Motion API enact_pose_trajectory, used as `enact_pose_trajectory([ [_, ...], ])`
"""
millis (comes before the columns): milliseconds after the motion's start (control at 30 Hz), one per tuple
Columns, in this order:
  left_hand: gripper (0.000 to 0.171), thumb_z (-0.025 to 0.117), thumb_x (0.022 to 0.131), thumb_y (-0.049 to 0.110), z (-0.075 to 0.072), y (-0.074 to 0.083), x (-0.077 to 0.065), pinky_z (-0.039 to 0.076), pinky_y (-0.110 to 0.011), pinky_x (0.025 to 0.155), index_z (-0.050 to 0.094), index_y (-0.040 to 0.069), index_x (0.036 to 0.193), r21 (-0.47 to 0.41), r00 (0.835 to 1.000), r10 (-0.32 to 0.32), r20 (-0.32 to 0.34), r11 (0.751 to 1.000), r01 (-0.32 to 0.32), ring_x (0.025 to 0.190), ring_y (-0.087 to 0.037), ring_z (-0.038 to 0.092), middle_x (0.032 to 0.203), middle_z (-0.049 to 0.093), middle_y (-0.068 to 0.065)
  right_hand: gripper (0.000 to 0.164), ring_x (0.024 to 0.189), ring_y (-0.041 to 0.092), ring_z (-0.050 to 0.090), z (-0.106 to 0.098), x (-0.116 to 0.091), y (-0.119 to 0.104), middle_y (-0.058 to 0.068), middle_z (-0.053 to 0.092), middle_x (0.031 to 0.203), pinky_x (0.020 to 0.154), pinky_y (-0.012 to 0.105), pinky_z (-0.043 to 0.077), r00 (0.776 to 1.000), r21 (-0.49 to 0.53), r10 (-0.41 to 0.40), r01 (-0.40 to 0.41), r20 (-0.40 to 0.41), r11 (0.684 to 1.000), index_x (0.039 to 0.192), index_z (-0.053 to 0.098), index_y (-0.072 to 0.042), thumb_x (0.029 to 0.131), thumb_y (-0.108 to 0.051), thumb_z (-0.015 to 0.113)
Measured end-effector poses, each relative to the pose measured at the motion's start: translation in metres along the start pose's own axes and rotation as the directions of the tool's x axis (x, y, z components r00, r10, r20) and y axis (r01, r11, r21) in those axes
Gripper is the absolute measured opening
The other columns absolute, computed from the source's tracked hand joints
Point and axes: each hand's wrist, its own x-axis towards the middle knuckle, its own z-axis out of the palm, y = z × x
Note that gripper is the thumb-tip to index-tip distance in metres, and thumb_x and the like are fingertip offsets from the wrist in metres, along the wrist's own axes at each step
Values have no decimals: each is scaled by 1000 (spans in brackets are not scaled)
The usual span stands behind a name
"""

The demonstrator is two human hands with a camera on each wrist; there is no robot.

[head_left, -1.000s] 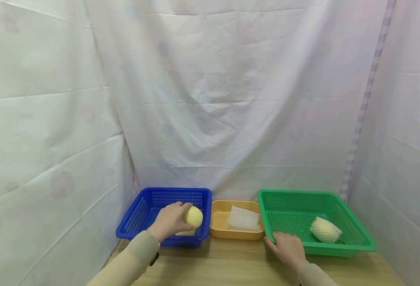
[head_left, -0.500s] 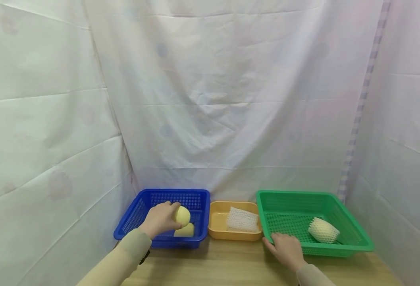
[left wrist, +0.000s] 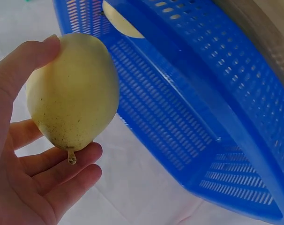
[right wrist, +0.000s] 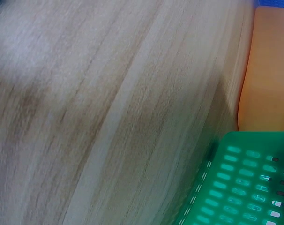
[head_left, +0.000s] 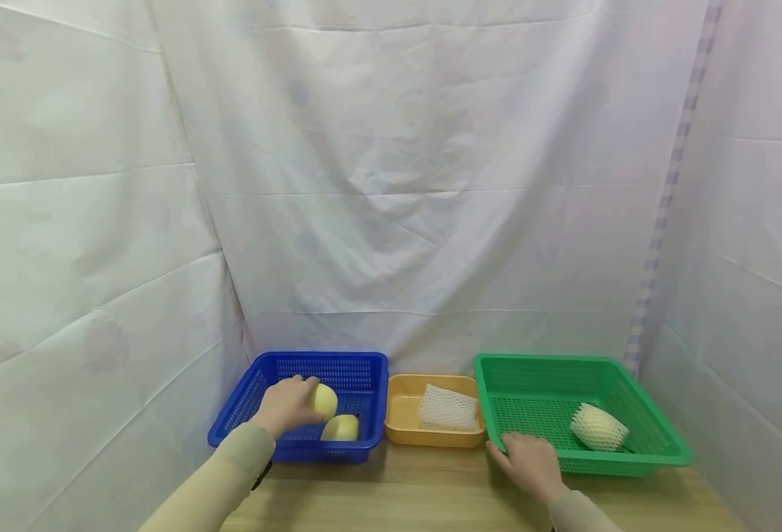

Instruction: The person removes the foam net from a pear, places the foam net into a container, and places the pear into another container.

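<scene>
In the head view my left hand point(head_left: 289, 406) holds a pale yellow pear point(head_left: 323, 402) over the blue basket point(head_left: 376, 414). The left wrist view shows the thumb on top of this pear point(left wrist: 75, 89) and the fingers beneath and behind it, its stem facing the camera. A second pear point(head_left: 341, 428) lies in the blue basket's near right part. My right hand point(head_left: 531, 462) grips the near left corner of the green basket point(head_left: 630, 459), fingers over the rim and thumb outside. That hand does not show in the right wrist view.
Between the baskets stands a yellow-orange tray point(head_left: 400, 434) holding white foam netting point(head_left: 449, 408). A pear in a foam net sleeve point(head_left: 599, 427) lies in the green basket. Everything stands on a wooden table point(head_left: 391, 491), with white curtains point(head_left: 391, 185) behind and at both sides.
My left hand has moved left and slightly down with the pear, further over the blue basket. More of the second pear shows now. My right hand stays on the green basket.
</scene>
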Motion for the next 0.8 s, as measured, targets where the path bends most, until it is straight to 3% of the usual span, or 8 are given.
enact_pose_trajectory([
  [367, 61, 85, 63, 45, 14, -8, 1, 49, -41, 57, 66, 9, 108, 17, 999, -22, 24, 1000, 22, 67, -20, 53, 80, 58, -4, 35, 56, 17, 58, 3, 1, 1, -4, 62, 70, 48, 35, 42, 1000, 1, -1, 1, -29, 1000, 71, 60, -20, 91, -48, 62],
  [800, 49, 86, 62, 39, 28, -16, 2, 47, -42, 55, 66, 10, 96, 31, 996, -64, 56, 998, 62, 65, -21, 53, 76, 58, -3, 40, 48, 11, 46, 0, 0, 0, -9, 50, 60, 44, 30, 34, 1000, -1, -9, 9, -22, 1000, 64, 49, -22, 92, -49, 60],
])
